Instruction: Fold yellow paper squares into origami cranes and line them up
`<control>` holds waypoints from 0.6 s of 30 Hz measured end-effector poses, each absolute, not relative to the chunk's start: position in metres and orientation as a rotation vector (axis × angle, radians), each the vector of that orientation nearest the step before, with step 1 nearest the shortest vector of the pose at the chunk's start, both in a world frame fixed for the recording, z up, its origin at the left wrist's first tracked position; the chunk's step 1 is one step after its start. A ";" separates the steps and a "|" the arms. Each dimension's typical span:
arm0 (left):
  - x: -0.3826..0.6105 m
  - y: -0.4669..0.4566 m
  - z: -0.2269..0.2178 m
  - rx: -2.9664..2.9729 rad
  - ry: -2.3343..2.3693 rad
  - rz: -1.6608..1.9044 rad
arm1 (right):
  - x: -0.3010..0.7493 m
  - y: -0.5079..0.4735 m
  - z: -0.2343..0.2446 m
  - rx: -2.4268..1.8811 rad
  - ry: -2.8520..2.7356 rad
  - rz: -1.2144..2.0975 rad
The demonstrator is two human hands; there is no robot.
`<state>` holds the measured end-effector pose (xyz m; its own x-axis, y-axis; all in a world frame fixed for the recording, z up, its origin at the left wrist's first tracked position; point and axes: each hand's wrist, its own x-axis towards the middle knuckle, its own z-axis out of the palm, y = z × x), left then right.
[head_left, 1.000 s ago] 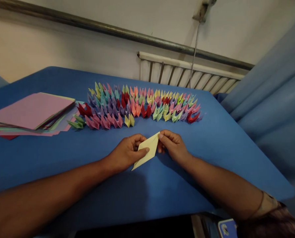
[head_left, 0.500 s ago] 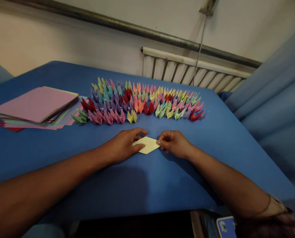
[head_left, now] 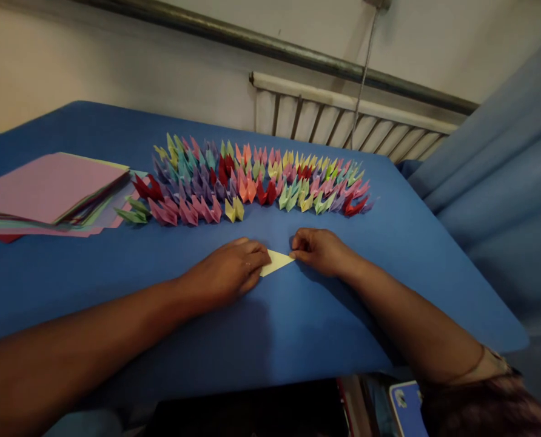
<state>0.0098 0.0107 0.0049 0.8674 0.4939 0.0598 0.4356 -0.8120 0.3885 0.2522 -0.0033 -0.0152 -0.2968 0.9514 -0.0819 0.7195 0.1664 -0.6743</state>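
Note:
A small pale-yellow folded paper (head_left: 277, 262) lies on the blue table, its right end narrowing to a point. My left hand (head_left: 234, 267) covers the paper's left part, its fingers closed together and pressed down over it. At the pointed right end, my right hand (head_left: 320, 250) pinches the tip between thumb and forefinger, the other fingers curled in. Just beyond both hands stand rows of folded paper cranes (head_left: 265, 193) in pink, purple, red, yellow, green and blue. The left end of the yellow paper is hidden beneath my left fingers.
A loose stack of coloured paper sheets (head_left: 52, 188), pink on top, sits at the table's left. Behind the blue table (head_left: 198, 352) are a white radiator (head_left: 343, 106) and a metal pipe (head_left: 270, 45). Blue curtain (head_left: 502, 182) hangs along the right side.
My left hand has shifted from holding the paper's left edge with fingers apart to pressing closed fingers over it, covering more. My right hand stays at the right tip. The view has tilted slightly.

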 end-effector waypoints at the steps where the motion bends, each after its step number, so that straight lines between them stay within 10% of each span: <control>1: 0.011 0.012 0.006 2.653 0.708 0.208 | 0.256 0.000 -0.017 -1.546 -2.094 0.950; 18: 0.024 0.020 0.004 2.436 0.967 0.184 | 0.258 -0.074 -0.007 -1.357 -2.365 0.472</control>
